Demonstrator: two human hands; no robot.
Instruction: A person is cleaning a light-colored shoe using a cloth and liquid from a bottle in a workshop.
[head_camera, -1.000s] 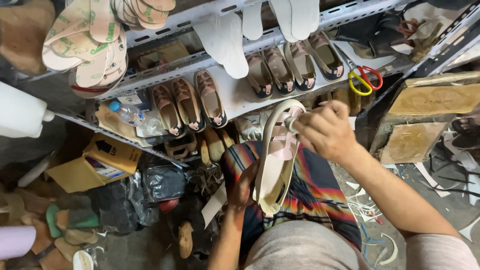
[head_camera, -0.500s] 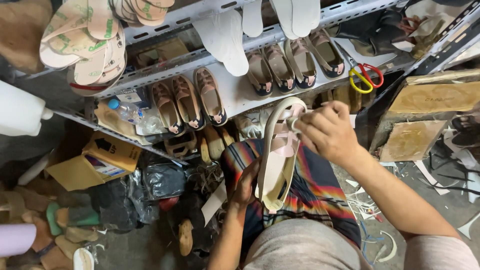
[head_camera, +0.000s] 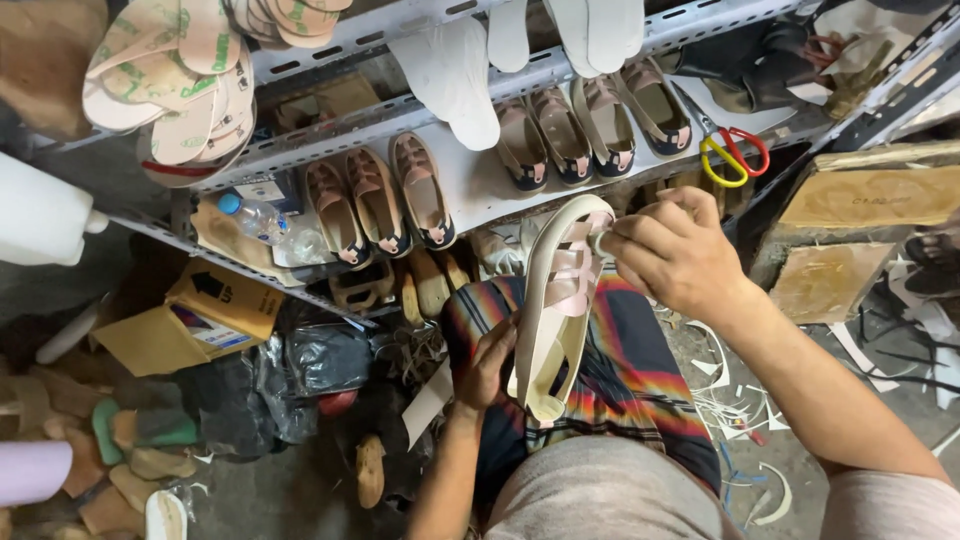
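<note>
Here your left hand (head_camera: 487, 362) grips the heel end of the cream sandal (head_camera: 556, 300) over your lap, fingers curled shut, while your right hand (head_camera: 672, 250) pinches closed at its pink straps (head_camera: 573, 268) below the shelf (head_camera: 480, 190).

— Which packages are seen?
— A flattened tan cardboard box (head_camera: 195, 320), marked with a black arrow and a pale label, is seen at left beneath the shelf.
— Any others?
— A blue-capped clear bottle (head_camera: 262, 222) is laid just above.
</note>
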